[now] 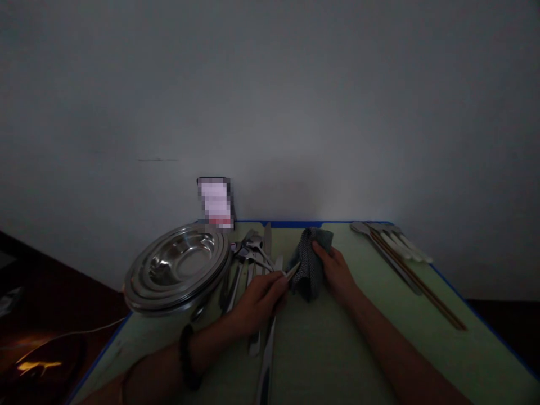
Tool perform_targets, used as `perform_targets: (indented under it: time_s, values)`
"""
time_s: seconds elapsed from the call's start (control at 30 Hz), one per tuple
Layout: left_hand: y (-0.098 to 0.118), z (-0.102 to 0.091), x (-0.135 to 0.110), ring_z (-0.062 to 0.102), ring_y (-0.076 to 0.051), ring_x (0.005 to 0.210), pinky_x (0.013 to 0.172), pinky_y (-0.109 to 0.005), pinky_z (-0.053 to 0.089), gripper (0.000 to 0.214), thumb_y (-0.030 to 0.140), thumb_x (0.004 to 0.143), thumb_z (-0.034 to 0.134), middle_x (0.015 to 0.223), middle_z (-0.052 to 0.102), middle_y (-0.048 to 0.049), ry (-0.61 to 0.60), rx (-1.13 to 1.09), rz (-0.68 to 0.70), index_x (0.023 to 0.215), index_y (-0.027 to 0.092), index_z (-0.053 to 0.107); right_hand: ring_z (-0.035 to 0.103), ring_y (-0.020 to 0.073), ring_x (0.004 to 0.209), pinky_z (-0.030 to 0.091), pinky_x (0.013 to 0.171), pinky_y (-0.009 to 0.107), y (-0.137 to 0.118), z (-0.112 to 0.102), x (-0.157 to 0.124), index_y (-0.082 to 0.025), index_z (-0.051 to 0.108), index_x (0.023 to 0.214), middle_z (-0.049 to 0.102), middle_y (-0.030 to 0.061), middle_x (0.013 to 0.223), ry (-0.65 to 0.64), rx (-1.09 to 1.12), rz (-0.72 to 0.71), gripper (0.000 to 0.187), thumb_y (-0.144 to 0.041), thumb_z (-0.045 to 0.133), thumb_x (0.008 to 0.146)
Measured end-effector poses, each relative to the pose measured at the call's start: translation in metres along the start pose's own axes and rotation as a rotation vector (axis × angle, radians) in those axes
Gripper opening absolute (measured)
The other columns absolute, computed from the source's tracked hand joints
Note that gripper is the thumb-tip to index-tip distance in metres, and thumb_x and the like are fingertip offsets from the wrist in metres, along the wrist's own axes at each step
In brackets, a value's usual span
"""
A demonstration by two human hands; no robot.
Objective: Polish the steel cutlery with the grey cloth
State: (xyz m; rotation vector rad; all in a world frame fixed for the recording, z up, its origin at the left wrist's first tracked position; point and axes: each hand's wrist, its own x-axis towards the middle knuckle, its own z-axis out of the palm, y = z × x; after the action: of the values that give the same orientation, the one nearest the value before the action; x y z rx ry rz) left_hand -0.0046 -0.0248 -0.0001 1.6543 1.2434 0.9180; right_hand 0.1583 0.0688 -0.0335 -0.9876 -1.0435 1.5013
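Observation:
My right hand (335,270) is closed on a grey patterned cloth (310,264), which hangs bunched above the table. Pinched in my left hand (262,298) is a slim pale utensil (292,271); its tip points at the cloth's left side, and the dim light hides its exact kind. Beneath and beside my left hand lies a loose pile of metal cutlery (253,247), with spoons and knives among it. One long knife (266,360) reaches toward the near edge of the table.
Stacked metal plates (219,261) stand at the left of the green table (329,360). A phone (216,202) leans against the wall behind them. On the right lie brown chopsticks (426,284), a metal spoon (359,227) and several white-handled utensils (405,244). A cable (76,333) hangs at left.

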Motion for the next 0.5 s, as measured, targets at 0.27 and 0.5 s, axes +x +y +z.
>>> perform_targets:
  time_s: [0.27,0.5]
  values:
    - [0.002,0.0036,-0.0003,0.038,-0.009,0.045,0.046,-0.021,0.03,0.037,0.038,0.09,0.034,0.049,0.041,0.0058,0.023,-0.024,-0.044,0.061,0.018,0.044,0.063,0.0207,0.077,0.046,0.075,0.034,0.0031,-0.0003,0.0032,-0.016,0.067,0.091,0.07,0.0034,0.077,0.058,-0.007,-0.009,0.04,-0.047,0.067,0.065]
    - [0.0011,0.0046,0.0017,0.036,-0.009,0.043,0.043,-0.02,0.029,0.037,0.042,0.089,0.033,0.046,0.039,0.0068,0.07,-0.051,-0.076,0.066,0.017,0.048,0.062,0.0221,0.084,0.044,0.077,0.033,-0.0013,0.0049,0.0039,-0.016,0.067,0.089,0.07,0.0035,0.082,0.073,-0.115,-0.057,0.042,-0.052,0.061,0.068]
